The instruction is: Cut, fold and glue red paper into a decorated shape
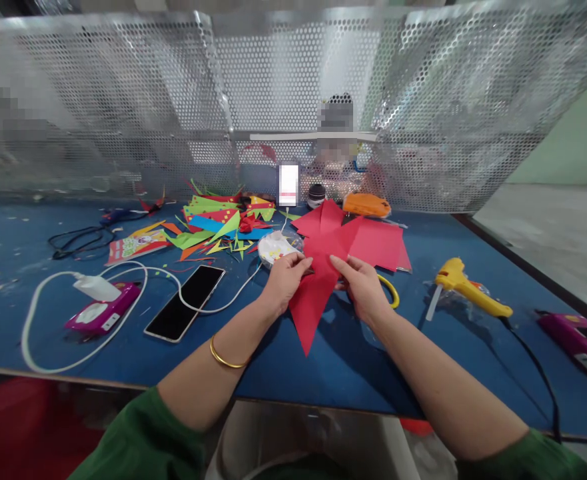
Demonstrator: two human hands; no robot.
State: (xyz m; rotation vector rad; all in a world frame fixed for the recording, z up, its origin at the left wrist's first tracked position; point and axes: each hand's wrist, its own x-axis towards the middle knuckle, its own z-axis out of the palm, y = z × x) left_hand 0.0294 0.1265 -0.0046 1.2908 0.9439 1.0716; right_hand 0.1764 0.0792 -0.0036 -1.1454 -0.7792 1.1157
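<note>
This looks like a small craft workshop or shared workroom, to judge by a long blue-topped worktable (293,383) with a scuffed, marked surface. A silver perforated metal screen (273,93) stands along the table's far edge. Cut strips and scraps of green, red, yellow and blue paper (218,223) are heaped on the table's far side, and a pointed red paper shape (318,287) is above its middle, all pointing to papercraft. A yellow corded glue gun (473,288) lies on the table's right part, and magenta power strips (576,343) sit towards both ends.
</note>
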